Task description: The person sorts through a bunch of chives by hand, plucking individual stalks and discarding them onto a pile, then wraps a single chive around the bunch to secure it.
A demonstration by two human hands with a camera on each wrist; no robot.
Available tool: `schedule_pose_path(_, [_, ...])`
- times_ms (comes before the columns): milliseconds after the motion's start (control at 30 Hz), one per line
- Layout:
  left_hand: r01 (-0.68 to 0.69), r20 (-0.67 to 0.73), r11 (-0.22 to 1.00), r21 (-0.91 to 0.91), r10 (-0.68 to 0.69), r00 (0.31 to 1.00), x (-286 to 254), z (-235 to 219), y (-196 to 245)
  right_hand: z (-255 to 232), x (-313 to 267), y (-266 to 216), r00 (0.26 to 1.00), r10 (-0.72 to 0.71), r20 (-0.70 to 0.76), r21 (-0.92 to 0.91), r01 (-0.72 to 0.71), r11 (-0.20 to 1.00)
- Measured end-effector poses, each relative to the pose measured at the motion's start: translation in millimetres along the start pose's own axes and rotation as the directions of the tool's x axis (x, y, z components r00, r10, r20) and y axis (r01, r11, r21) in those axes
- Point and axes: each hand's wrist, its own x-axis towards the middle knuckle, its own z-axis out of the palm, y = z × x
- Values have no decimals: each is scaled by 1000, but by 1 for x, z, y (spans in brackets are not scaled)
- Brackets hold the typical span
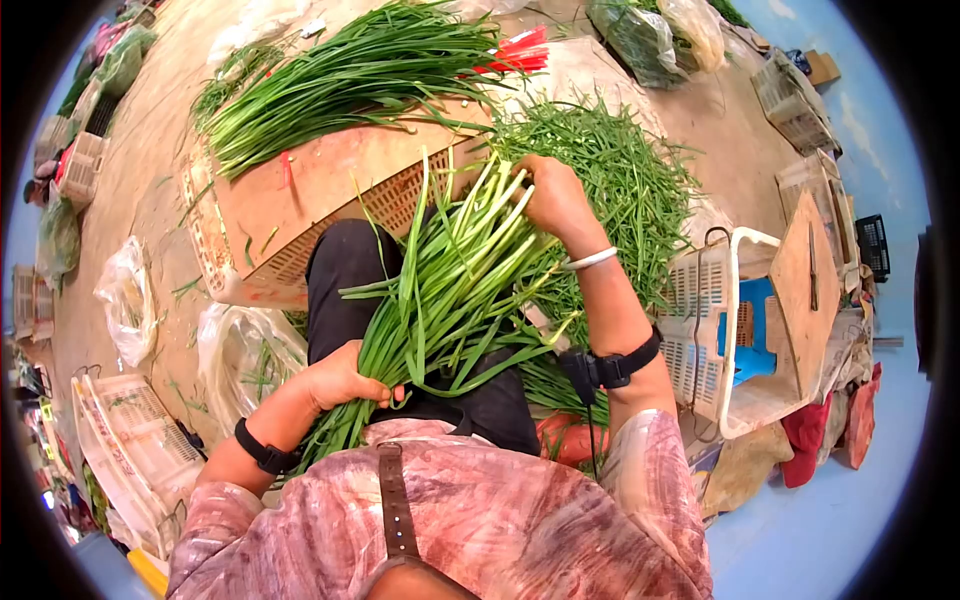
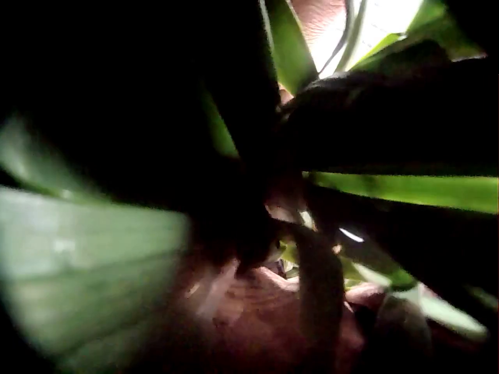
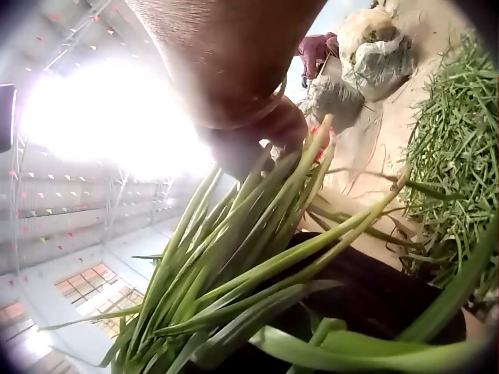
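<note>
While left hand [image 1: 345, 380] fingers grip the chive bunch [image 1: 450, 290], right hand [image 1: 555, 200] fingers pinch its pale ends.

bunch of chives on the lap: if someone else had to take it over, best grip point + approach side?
Grip the bunch of chives round the tight pale stem end, just below the right hand, coming from above. Stems lie packed and parallel there; near the left hand the leaves splay loose and would likely slip.

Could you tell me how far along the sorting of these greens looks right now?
Done: a tidy stack of chives lies on the upturned crate. In hand: the left hand grips a bunch at its leafy end while the right hand holds the stalk ends. Left: a loose pile of greens on the floor.
</note>
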Motion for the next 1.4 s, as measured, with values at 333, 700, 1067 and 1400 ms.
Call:
schedule_pose_path(333, [13,68,987,162,-24,997,-1,1,12,-22,21,68,869,405,284,656,-484,579])
schedule_pose_path(700, [69,79,951,303,-97,992,5,8,30,-25,14,86,934,93,345,936,-350,40])
schedule_pose_path(1067, [73,59,912,404,-106,993,4,12,40,-62,-21,9,960,-271,76,192,253,948])
schedule_pose_path(1400, [22,4,887,461,-28,1000,-3,15,43,-66,0,60,942,319,-101,753,-137,643])
